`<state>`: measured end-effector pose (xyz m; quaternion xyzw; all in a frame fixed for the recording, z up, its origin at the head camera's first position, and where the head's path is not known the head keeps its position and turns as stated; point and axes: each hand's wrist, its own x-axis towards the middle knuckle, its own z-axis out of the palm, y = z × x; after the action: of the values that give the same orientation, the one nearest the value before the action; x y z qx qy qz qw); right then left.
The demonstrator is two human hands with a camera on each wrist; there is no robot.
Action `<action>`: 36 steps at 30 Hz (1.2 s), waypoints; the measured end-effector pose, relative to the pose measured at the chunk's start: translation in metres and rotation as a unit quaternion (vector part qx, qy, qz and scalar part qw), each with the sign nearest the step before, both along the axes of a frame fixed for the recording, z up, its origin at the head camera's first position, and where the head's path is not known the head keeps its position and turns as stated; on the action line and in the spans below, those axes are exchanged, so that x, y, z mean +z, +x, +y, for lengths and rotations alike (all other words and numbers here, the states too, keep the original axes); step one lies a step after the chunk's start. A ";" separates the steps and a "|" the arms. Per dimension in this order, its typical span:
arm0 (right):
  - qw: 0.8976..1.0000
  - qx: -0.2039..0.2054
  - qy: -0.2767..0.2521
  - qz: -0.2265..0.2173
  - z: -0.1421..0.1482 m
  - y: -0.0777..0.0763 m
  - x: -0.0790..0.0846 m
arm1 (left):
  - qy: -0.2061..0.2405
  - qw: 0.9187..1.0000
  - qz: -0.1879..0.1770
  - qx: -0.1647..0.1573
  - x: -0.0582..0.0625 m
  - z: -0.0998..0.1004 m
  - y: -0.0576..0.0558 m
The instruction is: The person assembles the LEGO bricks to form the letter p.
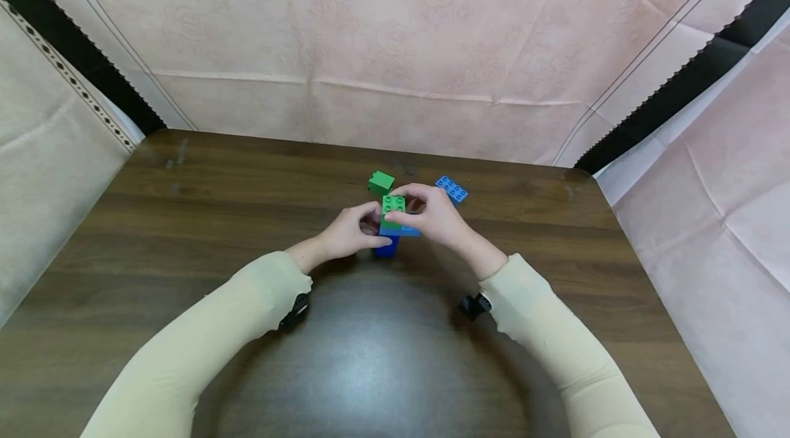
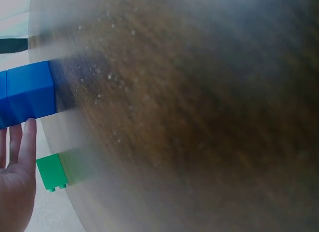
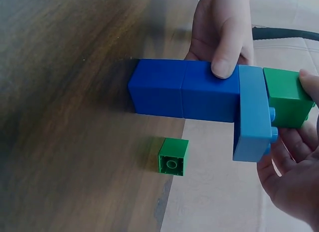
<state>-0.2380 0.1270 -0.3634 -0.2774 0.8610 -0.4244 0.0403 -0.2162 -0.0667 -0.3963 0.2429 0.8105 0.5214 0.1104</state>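
Observation:
Two dark blue toy building bricks (image 3: 182,90) stand stacked on the table, with a longer light blue brick (image 3: 253,112) across their top. A green brick (image 3: 285,95) sits on one end of the light blue brick, its studs facing up in the head view. My left hand (image 1: 348,231) holds the upper dark blue brick, thumb on the near face and fingers behind. Between thumb and fingers, my right hand (image 1: 437,216) pinches the green brick. The left wrist view shows left fingertips against the dark blue bricks (image 2: 30,90).
Beyond the stack, a loose green brick (image 1: 380,182) lies on its side, its hollow underside visible in the right wrist view. A loose blue brick (image 1: 452,188) with several studs lies behind my right hand. The brown wooden table (image 1: 247,171) ends at a pale cloth backdrop (image 1: 395,47).

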 end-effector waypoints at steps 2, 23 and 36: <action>1.000 -0.004 -0.004 -0.010 0.001 0.000 -0.001 | 0.000 1.000 -0.002 -0.001 0.001 0.000 0.001; 0.997 -0.009 -0.033 -0.062 0.003 0.016 0.016 | -0.006 1.000 0.000 0.002 -0.032 -0.002 -0.020; 0.996 0.023 -0.052 -0.067 0.012 -0.005 -0.008 | -0.011 1.000 -0.003 0.007 -0.030 -0.001 -0.019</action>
<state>-0.2427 0.1391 -0.3716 -0.2697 0.8265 -0.4852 0.0936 -0.2350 -0.0678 -0.4266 0.2349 0.8176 0.5137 0.1117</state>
